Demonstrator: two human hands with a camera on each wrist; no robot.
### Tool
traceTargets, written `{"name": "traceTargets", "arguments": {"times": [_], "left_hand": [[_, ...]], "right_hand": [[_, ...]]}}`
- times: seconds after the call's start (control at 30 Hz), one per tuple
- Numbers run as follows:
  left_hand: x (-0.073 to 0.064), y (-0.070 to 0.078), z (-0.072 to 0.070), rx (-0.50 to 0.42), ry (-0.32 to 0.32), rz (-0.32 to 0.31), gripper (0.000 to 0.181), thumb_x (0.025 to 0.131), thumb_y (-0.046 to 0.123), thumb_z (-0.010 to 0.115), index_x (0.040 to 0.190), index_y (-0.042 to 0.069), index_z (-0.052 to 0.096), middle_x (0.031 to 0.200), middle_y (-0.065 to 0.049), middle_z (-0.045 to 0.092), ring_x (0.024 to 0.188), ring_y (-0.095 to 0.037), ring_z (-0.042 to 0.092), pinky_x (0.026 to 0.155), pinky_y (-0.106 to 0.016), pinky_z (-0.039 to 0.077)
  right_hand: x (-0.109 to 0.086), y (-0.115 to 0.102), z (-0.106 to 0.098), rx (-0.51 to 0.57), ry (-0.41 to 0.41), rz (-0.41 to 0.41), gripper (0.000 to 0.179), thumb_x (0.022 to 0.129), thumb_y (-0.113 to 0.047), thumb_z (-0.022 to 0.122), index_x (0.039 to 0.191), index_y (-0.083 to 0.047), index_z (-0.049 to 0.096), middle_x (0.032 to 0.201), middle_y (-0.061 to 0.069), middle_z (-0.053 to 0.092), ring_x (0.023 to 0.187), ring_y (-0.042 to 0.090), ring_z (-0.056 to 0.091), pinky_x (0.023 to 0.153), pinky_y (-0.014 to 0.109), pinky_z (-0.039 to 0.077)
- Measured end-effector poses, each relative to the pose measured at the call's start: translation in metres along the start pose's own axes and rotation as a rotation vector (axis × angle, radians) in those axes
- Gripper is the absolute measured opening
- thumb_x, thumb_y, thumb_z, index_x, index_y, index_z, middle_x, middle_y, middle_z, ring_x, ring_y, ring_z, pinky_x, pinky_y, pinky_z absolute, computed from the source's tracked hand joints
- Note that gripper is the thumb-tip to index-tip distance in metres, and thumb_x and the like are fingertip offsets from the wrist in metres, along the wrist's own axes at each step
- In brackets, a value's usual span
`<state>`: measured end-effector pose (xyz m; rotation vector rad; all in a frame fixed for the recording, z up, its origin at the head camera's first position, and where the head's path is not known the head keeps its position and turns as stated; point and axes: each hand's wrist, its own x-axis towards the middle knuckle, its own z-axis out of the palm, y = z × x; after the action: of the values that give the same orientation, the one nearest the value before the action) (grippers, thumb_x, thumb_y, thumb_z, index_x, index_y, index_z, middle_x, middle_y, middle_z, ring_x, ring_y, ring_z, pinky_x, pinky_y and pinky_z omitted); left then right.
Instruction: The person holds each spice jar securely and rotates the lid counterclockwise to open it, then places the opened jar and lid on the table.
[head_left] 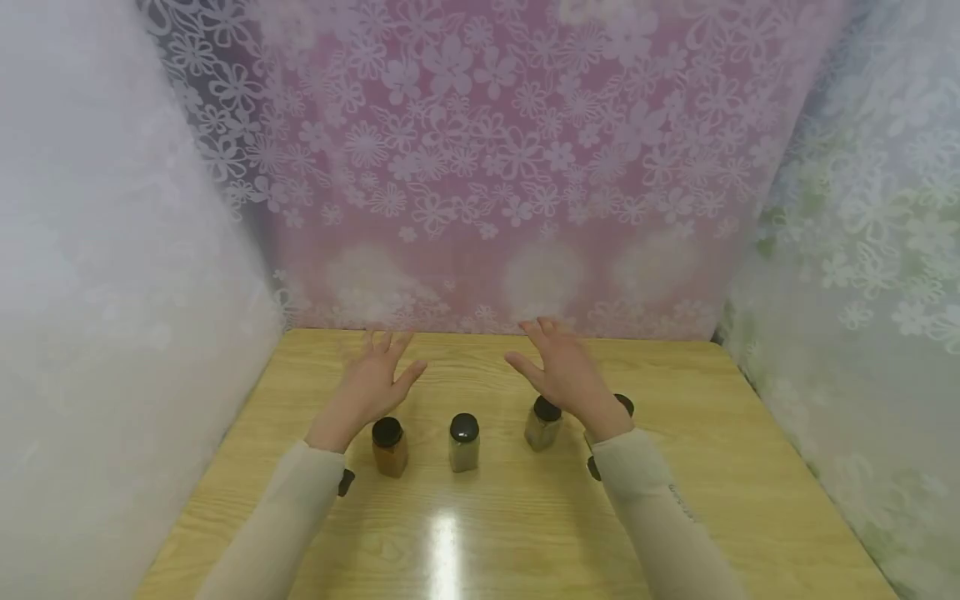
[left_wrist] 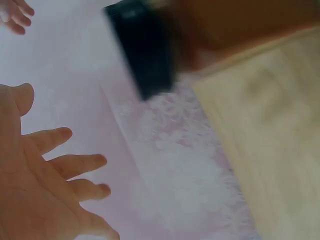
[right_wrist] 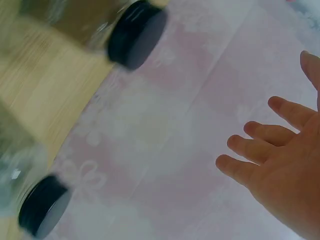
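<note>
My left hand [head_left: 369, 385] is raised above the table with its fingers spread, holding nothing. Just below it stands a spice jar [head_left: 390, 460] with orange-brown contents and a black lid, seen large and blurred in the left wrist view. My right hand [head_left: 567, 373] also hovers with fingers apart, and its palm shows bare in the right wrist view. Beneath it is a jar of greyish contents [head_left: 541, 433]. Between the hands, a third black-lidded jar [head_left: 464, 454] stands upright. Another jar's black lid [head_left: 624, 404] peeks out beside my right wrist, its body mostly hidden.
The jars stand in a loose row on a light wood-grain table [head_left: 450, 550]. A pink flowered curtain [head_left: 480, 167] hangs at the table's far edge, with pale curtains [head_left: 127, 292] along both sides. A small black piece [head_left: 346, 482] shows at my left wrist.
</note>
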<state>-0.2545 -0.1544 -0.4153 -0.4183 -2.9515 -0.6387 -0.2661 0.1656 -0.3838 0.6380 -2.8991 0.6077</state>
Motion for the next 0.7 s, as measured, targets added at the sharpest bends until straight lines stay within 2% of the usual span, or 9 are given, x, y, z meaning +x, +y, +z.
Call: {"name": "traceTargets", "arguments": {"times": [0.1, 0.2, 0.27, 0.33, 0.43, 0.5, 0.6, 0.7], "left_hand": [[-0.016, -0.017, 0.004, -0.091, 0.029, -0.007, 0.068, 0.112, 0.054, 0.039, 0.168, 0.015, 0.029, 0.163, -0.027, 0.043, 0.153, -0.059, 0.027, 0.116, -0.087, 0.003], [-0.033, -0.032, 0.012, -0.209, 0.066, -0.010, 0.064, 0.114, 0.050, 0.039, 0.166, 0.013, 0.034, 0.153, -0.026, 0.056, 0.132, -0.056, 0.058, 0.118, -0.080, 0.025], [-0.044, -0.041, 0.018, -0.291, 0.105, -0.028, 0.061, 0.114, 0.048, 0.039, 0.164, 0.013, 0.038, 0.147, -0.025, 0.061, 0.123, -0.050, 0.066, 0.112, -0.073, 0.042], [-0.055, -0.048, 0.025, -0.369, 0.165, -0.048, 0.056, 0.115, 0.045, 0.041, 0.160, 0.012, 0.045, 0.140, -0.024, 0.067, 0.117, -0.045, 0.071, 0.105, -0.068, 0.051], [-0.071, -0.057, 0.038, -0.453, 0.269, -0.081, 0.050, 0.115, 0.039, 0.044, 0.151, 0.007, 0.056, 0.127, -0.022, 0.074, 0.120, -0.043, 0.071, 0.100, -0.067, 0.055], [-0.081, -0.063, 0.046, -0.487, 0.316, -0.108, 0.047, 0.114, 0.036, 0.048, 0.146, 0.005, 0.061, 0.119, -0.020, 0.078, 0.114, -0.041, 0.074, 0.097, -0.066, 0.057], [-0.095, -0.070, 0.053, -0.510, 0.354, -0.150, 0.042, 0.112, 0.033, 0.054, 0.141, 0.004, 0.065, 0.112, -0.018, 0.080, 0.106, -0.039, 0.077, 0.093, -0.063, 0.060], [-0.107, -0.075, 0.055, -0.514, 0.344, -0.177, 0.039, 0.109, 0.030, 0.061, 0.140, 0.005, 0.066, 0.111, -0.018, 0.080, 0.103, -0.039, 0.077, 0.090, -0.061, 0.061]], "right_hand": [[0.007, -0.013, 0.008, 0.026, 0.002, -0.049, 0.073, 0.109, -0.055, 0.050, 0.165, -0.010, 0.035, 0.167, 0.023, 0.037, 0.154, 0.048, 0.036, 0.121, 0.070, 0.033], [0.011, -0.028, 0.018, 0.066, 0.012, -0.101, 0.069, 0.109, -0.052, 0.053, 0.163, -0.010, 0.040, 0.162, 0.018, 0.048, 0.153, 0.044, 0.040, 0.122, 0.066, 0.035], [0.011, -0.039, 0.025, 0.083, 0.019, -0.128, 0.064, 0.109, -0.050, 0.054, 0.159, -0.011, 0.047, 0.157, 0.016, 0.055, 0.150, 0.042, 0.046, 0.120, 0.062, 0.041], [0.012, -0.050, 0.032, 0.090, 0.038, -0.167, 0.056, 0.109, -0.046, 0.056, 0.153, -0.011, 0.055, 0.150, 0.014, 0.063, 0.143, 0.040, 0.055, 0.117, 0.059, 0.046], [0.013, -0.068, 0.043, 0.094, 0.087, -0.241, 0.044, 0.109, -0.038, 0.059, 0.141, -0.009, 0.066, 0.137, 0.011, 0.072, 0.131, 0.034, 0.065, 0.111, 0.055, 0.051], [0.014, -0.081, 0.050, 0.093, 0.125, -0.302, 0.038, 0.108, -0.033, 0.062, 0.134, -0.008, 0.071, 0.129, 0.010, 0.076, 0.125, 0.032, 0.068, 0.109, 0.052, 0.053], [0.015, -0.103, 0.060, 0.103, 0.157, -0.393, 0.031, 0.107, -0.028, 0.065, 0.127, -0.006, 0.074, 0.121, 0.010, 0.078, 0.118, 0.031, 0.070, 0.105, 0.048, 0.056], [0.015, -0.125, 0.070, 0.118, 0.144, -0.464, 0.030, 0.106, -0.025, 0.065, 0.125, -0.004, 0.075, 0.118, 0.012, 0.078, 0.114, 0.030, 0.071, 0.099, 0.046, 0.059]]}}
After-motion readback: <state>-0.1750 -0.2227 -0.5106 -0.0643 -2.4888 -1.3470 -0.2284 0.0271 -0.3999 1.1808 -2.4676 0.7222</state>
